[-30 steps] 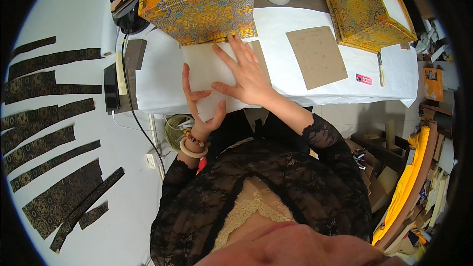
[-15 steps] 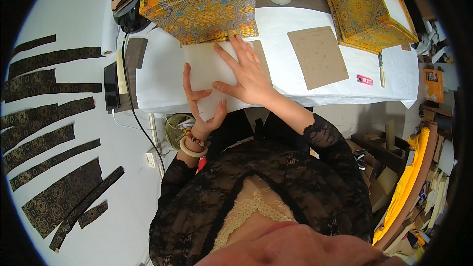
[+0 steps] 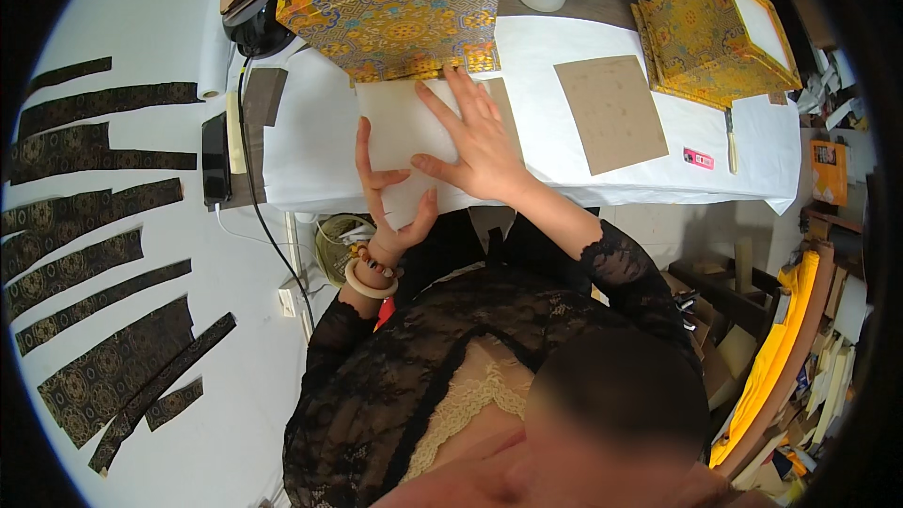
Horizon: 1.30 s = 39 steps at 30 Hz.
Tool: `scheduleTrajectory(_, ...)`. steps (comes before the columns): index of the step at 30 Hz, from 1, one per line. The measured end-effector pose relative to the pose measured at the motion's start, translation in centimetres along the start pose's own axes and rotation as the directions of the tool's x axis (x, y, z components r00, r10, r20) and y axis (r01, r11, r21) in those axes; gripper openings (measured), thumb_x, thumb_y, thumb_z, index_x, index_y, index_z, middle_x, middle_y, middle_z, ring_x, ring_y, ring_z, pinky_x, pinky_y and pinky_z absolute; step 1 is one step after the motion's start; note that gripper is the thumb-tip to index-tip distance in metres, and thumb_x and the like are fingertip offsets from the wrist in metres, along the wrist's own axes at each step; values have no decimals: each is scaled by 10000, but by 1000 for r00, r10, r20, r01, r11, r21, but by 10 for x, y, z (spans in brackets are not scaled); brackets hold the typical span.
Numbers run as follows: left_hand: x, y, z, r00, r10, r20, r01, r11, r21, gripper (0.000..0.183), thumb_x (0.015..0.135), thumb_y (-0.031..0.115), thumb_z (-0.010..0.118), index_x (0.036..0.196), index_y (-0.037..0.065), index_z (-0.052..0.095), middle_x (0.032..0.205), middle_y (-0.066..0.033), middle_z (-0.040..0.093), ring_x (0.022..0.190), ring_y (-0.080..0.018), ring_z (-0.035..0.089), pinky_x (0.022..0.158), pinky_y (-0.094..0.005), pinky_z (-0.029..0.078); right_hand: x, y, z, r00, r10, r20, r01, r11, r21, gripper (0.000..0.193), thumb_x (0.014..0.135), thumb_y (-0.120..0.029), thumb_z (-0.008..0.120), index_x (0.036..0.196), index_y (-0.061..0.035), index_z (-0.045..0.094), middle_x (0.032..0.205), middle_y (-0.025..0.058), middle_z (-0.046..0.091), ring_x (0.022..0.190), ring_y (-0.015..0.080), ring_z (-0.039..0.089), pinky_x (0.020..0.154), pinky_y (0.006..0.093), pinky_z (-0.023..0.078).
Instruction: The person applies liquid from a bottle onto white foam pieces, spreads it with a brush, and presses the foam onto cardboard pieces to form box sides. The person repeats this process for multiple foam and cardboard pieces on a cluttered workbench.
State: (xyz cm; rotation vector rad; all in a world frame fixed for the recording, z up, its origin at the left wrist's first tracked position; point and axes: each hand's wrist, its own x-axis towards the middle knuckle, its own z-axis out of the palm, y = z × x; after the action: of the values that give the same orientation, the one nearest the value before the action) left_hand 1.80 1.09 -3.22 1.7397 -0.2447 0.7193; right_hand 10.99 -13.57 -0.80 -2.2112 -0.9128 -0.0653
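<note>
1. Two bare hands meet near the upper centre of the frame, both on a white, flat rectangular sheet (image 3: 393, 136) lying on a white-covered table (image 3: 315, 146).
2. The right hand (image 3: 477, 152) enters from the lower right, its forearm slanting up and left out of a black lace sleeve (image 3: 616, 252); the palm faces down, fingers spread wide, the longest fingertips just at the lower edge of a gold brocade box with blue and red patterning (image 3: 404, 23).
3. The left hand (image 3: 373, 190) comes up from below, wrist in a beaded bracelet (image 3: 376, 265) and a cream ring-shaped bangle (image 3: 365, 286). It is wide: the index finger points up along the sheet's left edge, the thumb stands apart at the near edge.
4. A grey-brown rectangular board (image 3: 503, 108) shows beside the right hand, partly hidden by it; another grey-brown board (image 3: 613, 115) lies right of centre.
5. Pale marks sit on a small pink rectangular item (image 3: 698, 159), right of that board, too small to read.
6. An orange packet (image 3: 828, 172) at the right edge bears dark and pale printing, illegible at this size.
</note>
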Motion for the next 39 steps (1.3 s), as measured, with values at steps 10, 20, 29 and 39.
scheduleTrajectory(10, -1, -3, 0, 1000, 11, -10, -11, 1000, 0, 344, 742, 97, 658, 1020, 109, 457, 1522, -299, 131, 1388, -453, 252, 1081, -522, 298, 0, -2, -2, 1000, -7, 16, 7, 1000, -28, 812, 834, -568, 618, 1467, -134, 352, 1509, 272, 204, 1414, 447, 171, 1127, 531, 175)
scheduleTrajectory(20, 0, -2, 1, 1000, 17, -7, -17, 1000, -6, 348, 748, 105, 654, 1030, 112, 452, 1520, -300, 126, 1384, -456, 257, 1075, -520, 312, 0, -2, -2, 1000, -9, 16, 9, 1000, -18, 813, 833, -572, 618, 1466, -134, 356, 1512, 272, 199, 1414, 450, 168, 1124, 536, 174)
scheduleTrajectory(29, -1, -3, 1, 1000, 19, -6, -19, 1000, -17, 346, 750, 87, 639, 1037, 114, 448, 1523, -297, 118, 1384, -457, 258, 1069, -519, 326, 0, 1, 1, 1000, -20, -5, 20, 1000, -19, 845, 807, -617, 617, 1462, -149, 361, 1481, 305, 229, 1405, 458, 185, 1129, 548, 158)
scheduleTrajectory(39, 0, -1, 1, 1000, 20, -9, -20, 1000, 0, 333, 751, 92, 646, 1017, 92, 445, 1520, -302, 129, 1384, -461, 256, 1071, -518, 323, 0, 1, 0, 1000, -14, 5, 14, 1000, -7, 842, 810, -613, 617, 1462, -146, 361, 1484, 311, 223, 1409, 465, 168, 1130, 548, 154)
